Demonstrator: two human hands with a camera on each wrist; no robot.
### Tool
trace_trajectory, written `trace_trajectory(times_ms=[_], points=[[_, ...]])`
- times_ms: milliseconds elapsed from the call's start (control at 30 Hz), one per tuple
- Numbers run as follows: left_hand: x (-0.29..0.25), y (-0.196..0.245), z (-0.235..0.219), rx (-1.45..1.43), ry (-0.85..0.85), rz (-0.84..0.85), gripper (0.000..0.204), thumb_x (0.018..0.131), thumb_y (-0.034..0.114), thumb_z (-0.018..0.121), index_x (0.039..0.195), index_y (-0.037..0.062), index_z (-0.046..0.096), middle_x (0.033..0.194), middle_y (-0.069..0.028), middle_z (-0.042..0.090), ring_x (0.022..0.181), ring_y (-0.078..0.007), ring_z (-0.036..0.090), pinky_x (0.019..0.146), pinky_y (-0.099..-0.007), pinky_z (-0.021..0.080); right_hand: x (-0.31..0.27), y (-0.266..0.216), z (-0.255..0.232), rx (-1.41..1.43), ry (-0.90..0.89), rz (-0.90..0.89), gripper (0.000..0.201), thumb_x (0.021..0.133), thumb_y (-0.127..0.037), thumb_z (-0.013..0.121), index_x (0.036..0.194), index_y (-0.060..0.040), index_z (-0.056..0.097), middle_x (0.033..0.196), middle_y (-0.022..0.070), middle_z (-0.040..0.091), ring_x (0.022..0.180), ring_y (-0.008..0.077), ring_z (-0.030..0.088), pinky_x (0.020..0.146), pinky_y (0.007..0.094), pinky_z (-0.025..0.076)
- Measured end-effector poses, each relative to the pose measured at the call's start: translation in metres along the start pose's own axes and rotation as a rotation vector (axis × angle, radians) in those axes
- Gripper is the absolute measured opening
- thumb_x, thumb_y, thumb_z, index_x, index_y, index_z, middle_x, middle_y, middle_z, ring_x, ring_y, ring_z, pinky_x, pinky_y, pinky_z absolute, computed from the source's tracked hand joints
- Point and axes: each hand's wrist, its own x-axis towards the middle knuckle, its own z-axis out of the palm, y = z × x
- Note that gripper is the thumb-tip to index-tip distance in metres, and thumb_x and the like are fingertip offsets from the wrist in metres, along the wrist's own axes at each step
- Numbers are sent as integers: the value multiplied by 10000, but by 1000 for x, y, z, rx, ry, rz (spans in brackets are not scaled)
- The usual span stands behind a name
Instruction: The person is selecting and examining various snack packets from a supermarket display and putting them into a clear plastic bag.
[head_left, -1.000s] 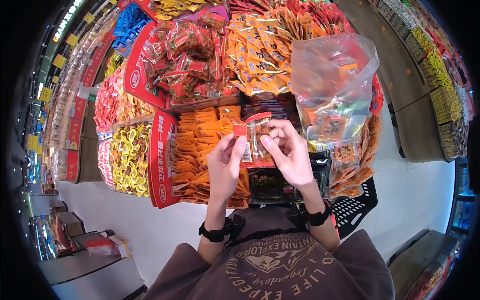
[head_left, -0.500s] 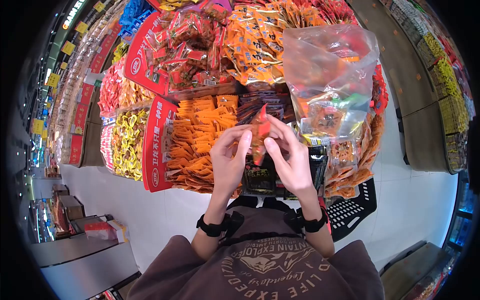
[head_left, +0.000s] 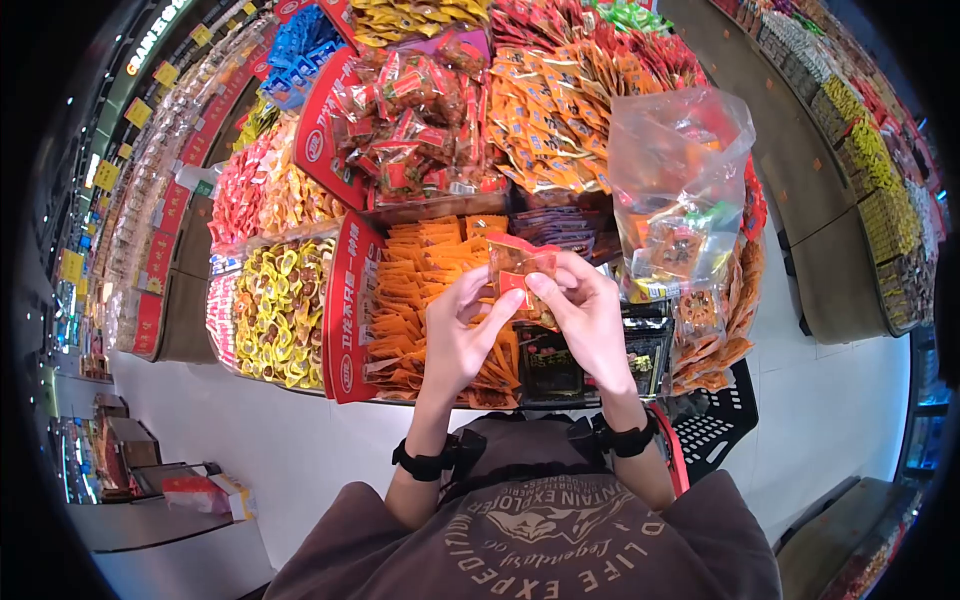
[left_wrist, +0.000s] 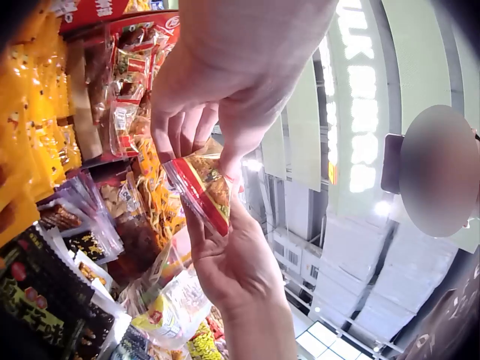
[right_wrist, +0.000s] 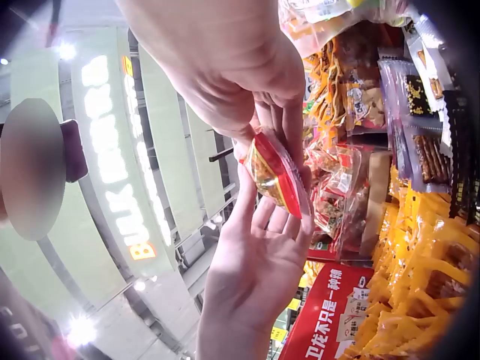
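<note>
Left hand [head_left: 455,340] and right hand [head_left: 597,325] pinched the snack packet [head_left: 508,264] from opposite sides, apparently for steady support; it was suspended over the display stand [head_left: 420,210], inboard of the near edge.

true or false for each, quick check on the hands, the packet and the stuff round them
1. The left hand and right hand both hold the small packet. True.
2. The clear plastic bag is left of both hands. False: the clear plastic bag is to their right.
3. A red sign stands between the yellow-wrapped snacks and the orange packets. True.
4. Both wrists are bare. False: each wears a black band.
</note>
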Motion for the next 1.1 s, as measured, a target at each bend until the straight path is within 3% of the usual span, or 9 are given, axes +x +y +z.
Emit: trace_trajectory(times_ms=[100, 200, 400, 533, 633, 700, 967, 1067, 1100], points=[[3, 1, -20, 21, -7, 82, 347, 853, 74, 724, 1150, -35, 580, 1051, -104, 679, 906, -121, 644, 794, -251, 493, 5, -1, 14, -18, 40, -43, 168, 855, -51, 718, 981, 34, 648, 841, 55, 706, 730, 49, 616, 662, 206, 492], [4, 1, -36, 89, 50, 228, 324, 835, 72, 745, 1099, -22, 582, 1016, -101, 682, 909, -125, 648, 798, -257, 498, 6, -7, 32, -222, 72, -108, 193, 854, -73, 725, 988, 39, 645, 862, 70, 710, 717, 66, 623, 658, 228, 510], [-1, 5, -70, 53, 259, 196, 354, 833, 56, 743, 1133, -21, 570, 1016, -103, 675, 927, -131, 650, 767, -241, 517, 5, 1, 74, -239, -48, -129, 370, 839, -79, 734, 1184, -25, 610, 908, 95, 695, 774, 110, 638, 679, 267, 542], [-3, 5, -91, -18, 199, 200, 331, 863, 48, 708, 1156, -29, 575, 1016, -97, 673, 919, -118, 638, 754, -239, 513, 3, 9, 91, -153, -74, -104, 396, 844, -51, 721, 1212, -21, 578, 983, 86, 680, 808, 108, 628, 748, 276, 535], [-6, -1, -103, -96, 114, 98, 284, 912, 28, 636, 1174, -63, 577, 1088, -99, 657, 992, -126, 606, 886, -265, 479, -2, 14, 99, -47, -28, -67, 374, 865, -20, 683, 1218, -13, 561, 1013, 55, 655, 889, 89, 579, 827, 261, 497], [-6, 0, -106, -151, 38, 114, 239, 893, 58, 677, 1099, -47, 619, 1007, -61, 673, 888, -71, 598, 763, -217, 487, -6, 18, 102, -61, -15, -56, 373, 864, -20, 683, 1217, -14, 562, 1024, 61, 654, 904, 96, 584, 823, 261, 496], [-16, -4, -131, -28, 67, 182, 195, 879, 48, 693, 1037, -63, 662, 924, -55, 677, 834, -68, 591, 743, -229, 474, -6, 16, 116, -188, -83, -146, 376, 852, -40, 709, 1205, 4, 586, 985, 72, 646, 941, 107, 600, 814, 260, 496], [-18, -6, -133, -95, 94, 163, 153, 878, 55, 699, 983, -55, 682, 873, -33, 656, 743, -44, 540, 664, -202, 435, -10, 22, 115, -154, -101, -101, 383, 852, -67, 724, 1196, 17, 578, 945, 62, 647, 877, 92, 605, 799, 257, 500], [-20, -6, -136, -57, 106, 107, 154, 901, 82, 680, 960, -60, 690, 774, 23, 607, 676, -17, 455, 592, -189, 365, -13, 21, 117, -155, -96, -97, 383, 852, -67, 724, 1196, 17, 578, 945, 62, 647, 877, 92, 605, 799, 257, 500]])
